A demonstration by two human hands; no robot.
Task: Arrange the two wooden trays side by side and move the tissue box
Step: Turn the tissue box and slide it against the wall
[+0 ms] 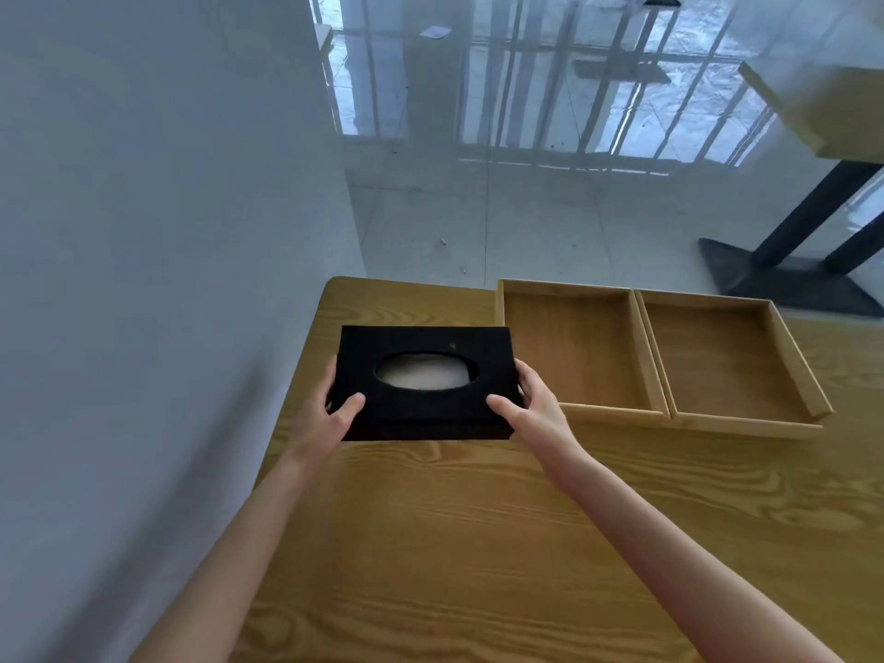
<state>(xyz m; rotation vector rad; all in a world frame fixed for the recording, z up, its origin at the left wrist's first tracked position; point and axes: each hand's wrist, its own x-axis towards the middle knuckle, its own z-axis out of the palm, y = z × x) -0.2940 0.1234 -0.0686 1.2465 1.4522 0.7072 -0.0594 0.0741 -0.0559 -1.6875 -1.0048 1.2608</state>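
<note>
Head view: both hands clasp the black tissue box at its short ends, left hand and right hand each with the thumb on top and fingers curled around the side. The box sits at the wooden table's far left. Left tray and right tray lie touching side by side, just right of the box.

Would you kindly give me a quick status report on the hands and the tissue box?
Left hand, right hand gripping black rectangular tissue box by its ends. Two shallow wooden trays side by side, empty. Nothing obstructing.
</note>
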